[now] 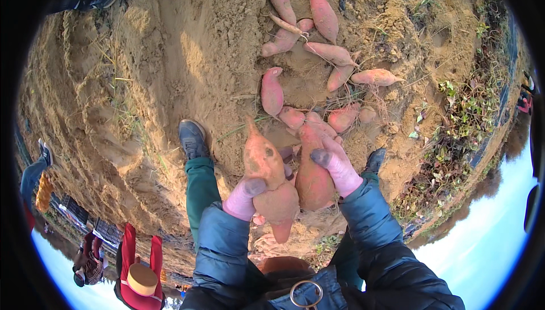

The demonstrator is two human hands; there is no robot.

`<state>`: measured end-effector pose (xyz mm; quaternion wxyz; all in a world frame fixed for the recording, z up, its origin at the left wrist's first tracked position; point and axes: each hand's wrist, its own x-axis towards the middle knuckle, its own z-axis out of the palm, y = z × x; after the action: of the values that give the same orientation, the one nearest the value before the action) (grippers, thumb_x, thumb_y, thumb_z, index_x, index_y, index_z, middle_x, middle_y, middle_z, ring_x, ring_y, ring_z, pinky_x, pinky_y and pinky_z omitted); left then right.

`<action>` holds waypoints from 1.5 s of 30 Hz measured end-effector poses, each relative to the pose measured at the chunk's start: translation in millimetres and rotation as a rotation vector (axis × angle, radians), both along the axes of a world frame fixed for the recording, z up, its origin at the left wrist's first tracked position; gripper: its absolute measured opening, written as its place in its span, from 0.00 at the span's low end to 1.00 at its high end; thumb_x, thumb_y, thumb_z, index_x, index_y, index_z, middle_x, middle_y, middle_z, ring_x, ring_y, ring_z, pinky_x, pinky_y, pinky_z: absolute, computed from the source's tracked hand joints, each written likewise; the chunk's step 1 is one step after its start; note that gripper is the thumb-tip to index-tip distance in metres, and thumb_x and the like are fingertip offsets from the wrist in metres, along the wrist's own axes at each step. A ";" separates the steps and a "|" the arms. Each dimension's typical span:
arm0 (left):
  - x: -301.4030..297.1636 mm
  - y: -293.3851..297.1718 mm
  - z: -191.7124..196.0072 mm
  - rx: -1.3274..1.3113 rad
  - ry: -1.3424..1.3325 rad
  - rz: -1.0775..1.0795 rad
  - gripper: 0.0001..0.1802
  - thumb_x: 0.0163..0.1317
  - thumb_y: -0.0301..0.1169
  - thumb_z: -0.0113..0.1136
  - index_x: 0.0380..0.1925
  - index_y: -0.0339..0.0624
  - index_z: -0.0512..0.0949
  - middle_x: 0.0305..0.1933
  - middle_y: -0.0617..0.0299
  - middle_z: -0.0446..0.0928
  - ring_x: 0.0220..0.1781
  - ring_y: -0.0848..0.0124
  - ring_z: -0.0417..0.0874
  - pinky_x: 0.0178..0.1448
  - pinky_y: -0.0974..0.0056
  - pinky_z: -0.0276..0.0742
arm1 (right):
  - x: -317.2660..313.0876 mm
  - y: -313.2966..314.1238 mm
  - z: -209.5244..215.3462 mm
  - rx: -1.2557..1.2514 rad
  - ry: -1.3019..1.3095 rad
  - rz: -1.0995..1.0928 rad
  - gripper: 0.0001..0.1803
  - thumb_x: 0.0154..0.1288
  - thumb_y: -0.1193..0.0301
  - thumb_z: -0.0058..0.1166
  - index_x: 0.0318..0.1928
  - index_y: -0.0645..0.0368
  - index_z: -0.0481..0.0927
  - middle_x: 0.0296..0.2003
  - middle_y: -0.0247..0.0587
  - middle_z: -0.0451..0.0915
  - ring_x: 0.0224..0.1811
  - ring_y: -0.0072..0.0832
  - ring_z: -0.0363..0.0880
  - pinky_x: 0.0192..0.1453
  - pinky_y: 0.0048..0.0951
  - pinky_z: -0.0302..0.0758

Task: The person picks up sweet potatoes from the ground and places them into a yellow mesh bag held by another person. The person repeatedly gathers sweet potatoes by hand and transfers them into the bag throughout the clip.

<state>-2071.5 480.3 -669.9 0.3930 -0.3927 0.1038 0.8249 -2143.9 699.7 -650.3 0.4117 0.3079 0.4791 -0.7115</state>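
Note:
My left hand (244, 196), in a pink glove with grey fingertips, is closed on a large, soil-dusted sweet potato (263, 161) with a dark spot near its top. A second rounded bulge (276, 202) sits right below it; I cannot tell whether it is a separate root. Beside it, my right hand (340, 169), gloved the same way, grips a long sweet potato (313, 179) held upright. The two held roots are close together above the ground. Just beyond them lie a pink sweet potato (272, 91) and a stubby one (343, 118). The far fingers are mostly hidden behind the roots.
Several more sweet potatoes (325, 15) lie on the sandy soil (153, 66) farther away. Leafy vines (454, 140) run along the right. My left shoe (193, 138) and right shoe (375, 159) flank the roots. People, one in red (139, 276), are at the lower left.

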 end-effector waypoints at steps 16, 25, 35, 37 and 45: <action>-56.3 -6.3 85.8 -0.254 -0.221 0.306 0.46 0.57 0.68 0.56 0.64 0.43 0.66 0.56 0.48 0.76 0.54 0.55 0.79 0.63 0.49 0.73 | -122.9 61.2 -86.0 0.873 0.217 0.531 0.20 0.62 0.65 0.53 0.52 0.63 0.80 0.42 0.45 0.83 0.44 0.30 0.80 0.51 0.29 0.74; -66.5 -9.2 80.7 -0.457 -0.129 0.410 0.43 0.62 0.63 0.54 0.70 0.50 0.61 0.35 0.70 0.72 0.50 0.61 0.78 0.61 0.50 0.72 | 38.6 4.8 -167.5 1.133 0.550 1.528 0.26 0.48 0.57 0.60 0.50 0.50 0.79 0.45 0.42 0.78 0.54 0.39 0.75 0.57 0.41 0.70; -56.5 -7.7 80.2 -0.219 0.140 0.364 0.45 0.56 0.71 0.53 0.57 0.43 0.64 0.48 0.49 0.75 0.48 0.51 0.82 0.51 0.47 0.83 | 5.8 20.8 24.4 0.259 -0.043 0.211 0.37 0.61 0.59 0.54 0.69 0.63 0.65 0.64 0.48 0.68 0.67 0.34 0.66 0.66 0.33 0.67; -40.5 -21.1 71.9 0.002 0.241 0.385 0.45 0.52 0.68 0.59 0.55 0.39 0.69 0.46 0.48 0.78 0.46 0.50 0.83 0.49 0.47 0.84 | 5.2 -2.8 89.7 -0.087 -0.064 0.299 0.48 0.59 0.56 0.56 0.74 0.64 0.50 0.67 0.49 0.62 0.69 0.36 0.63 0.68 0.34 0.64; 17.8 -121.5 196.0 -0.046 0.153 0.263 0.47 0.42 0.63 0.71 0.54 0.37 0.73 0.50 0.49 0.78 0.51 0.52 0.81 0.57 0.49 0.79 | 20.0 -110.9 248.2 -0.241 -0.342 0.073 0.51 0.54 0.60 0.66 0.73 0.60 0.52 0.68 0.43 0.64 0.69 0.36 0.65 0.72 0.38 0.64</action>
<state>-2053.7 358.8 -473.9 0.2634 -0.3476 0.1000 0.8943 -2124.0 588.8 -402.1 0.5465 0.3549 0.3246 -0.6855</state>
